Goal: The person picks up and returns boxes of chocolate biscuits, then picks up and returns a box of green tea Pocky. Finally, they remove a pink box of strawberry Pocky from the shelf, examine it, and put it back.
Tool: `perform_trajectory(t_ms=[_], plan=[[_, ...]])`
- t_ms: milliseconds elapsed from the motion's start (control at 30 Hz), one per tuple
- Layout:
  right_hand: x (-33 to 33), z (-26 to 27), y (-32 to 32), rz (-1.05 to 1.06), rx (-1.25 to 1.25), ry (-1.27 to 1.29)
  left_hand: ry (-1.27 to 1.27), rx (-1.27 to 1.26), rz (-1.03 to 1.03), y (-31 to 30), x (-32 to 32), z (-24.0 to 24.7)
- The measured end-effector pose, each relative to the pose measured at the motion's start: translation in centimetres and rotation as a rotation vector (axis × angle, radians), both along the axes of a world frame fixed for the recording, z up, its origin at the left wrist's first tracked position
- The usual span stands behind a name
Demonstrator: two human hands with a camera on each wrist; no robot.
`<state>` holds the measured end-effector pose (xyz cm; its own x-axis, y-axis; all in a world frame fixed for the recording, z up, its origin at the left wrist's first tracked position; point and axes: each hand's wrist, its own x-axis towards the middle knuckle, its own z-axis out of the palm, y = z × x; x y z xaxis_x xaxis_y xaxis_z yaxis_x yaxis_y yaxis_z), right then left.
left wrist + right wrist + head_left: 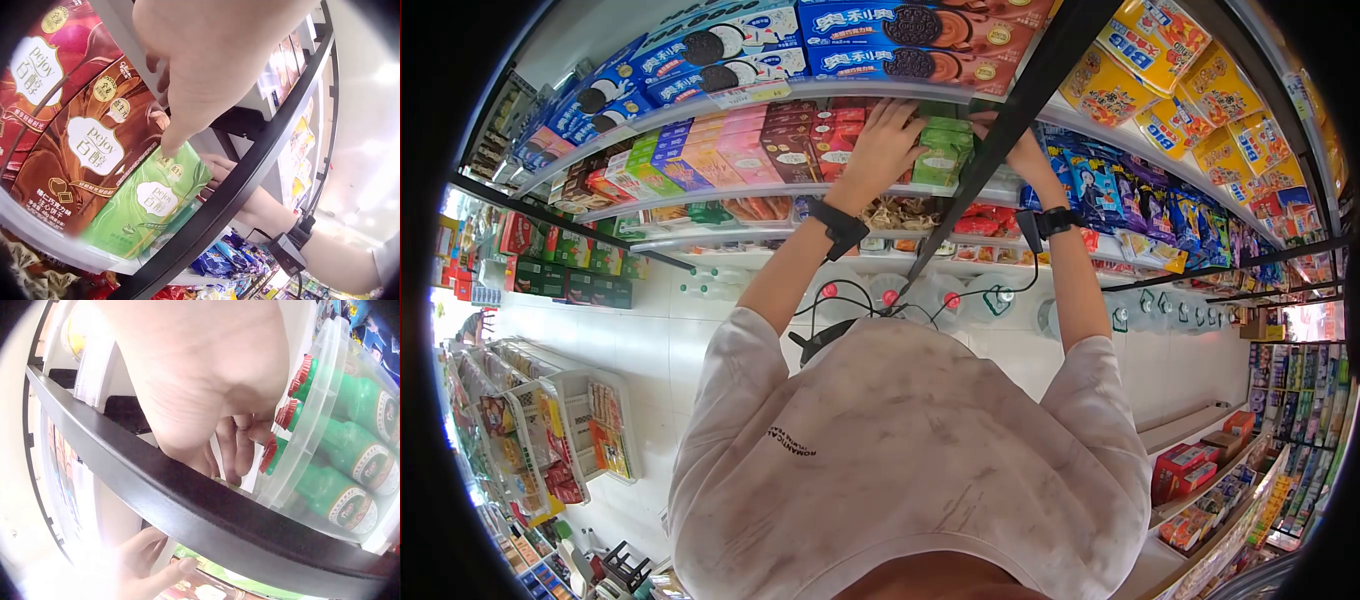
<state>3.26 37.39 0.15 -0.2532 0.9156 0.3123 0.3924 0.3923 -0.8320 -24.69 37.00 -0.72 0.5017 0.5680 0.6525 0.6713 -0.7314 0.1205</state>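
Note:
A green pejoy biscuit box [941, 152] stands at the end of a row of snack boxes, beside a black shelf post [1010, 120]. My left hand [885, 150] reaches over the row from the left. Its thumb [176, 140] touches the green box's top edge, and its other fingers extend behind the brown pejoy box [94, 150]. From the other side of the post, my right hand [1028, 160] reaches around, with its fingertips [215, 175] right at the green box's side edge. The post partly hides this hand.
Blue Oreo boxes [860, 28] fill the shelf above. A clear tub of green bottles with red caps [350, 437] stands close beside my right hand. Bagged snacks [1100, 185] hang to the right. Large clear bottles [950, 300] stand on the floor below.

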Motion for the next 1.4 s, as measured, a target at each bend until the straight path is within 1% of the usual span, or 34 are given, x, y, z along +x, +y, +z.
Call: perform_trajectory(t_ms=[167,433,633,733,933,1033,1133,1400], plan=[[0.1,0.0,-0.1,-0.003,-0.027,0.011,-0.005,-0.04,-0.011,-0.4,-0.1,0.4],[0.4,0.0,-0.3,0.027,-0.033,0.019,-0.002,-0.033,-0.021,-0.4,0.0,0.1],[0.5,-0.2,-0.4,0.066,-0.075,0.104,-0.028,-0.013,-0.043,-0.4,0.3,0.1],[0.6,0.2,-0.7,0.049,-0.107,0.067,-0.028,0.002,-0.044,-0.5,0.4,0.1],[0.2,0.5,-1.1,0.021,-0.13,0.083,0.004,0.014,-0.015,-0.5,0.8,-0.1],[0.1,0.6,-1.1,0.011,-0.099,0.09,0.025,0.013,-0.006,-0.5,1.0,-0.2],[0.1,1.0,-1.2,0.007,-0.156,0.074,0.01,0.025,-0.012,-0.6,1.0,-0.2],[0.3,0.3,-0.5,0.044,-0.069,0.048,0.0,0.025,-0.019,-0.6,0.9,-0.4]])
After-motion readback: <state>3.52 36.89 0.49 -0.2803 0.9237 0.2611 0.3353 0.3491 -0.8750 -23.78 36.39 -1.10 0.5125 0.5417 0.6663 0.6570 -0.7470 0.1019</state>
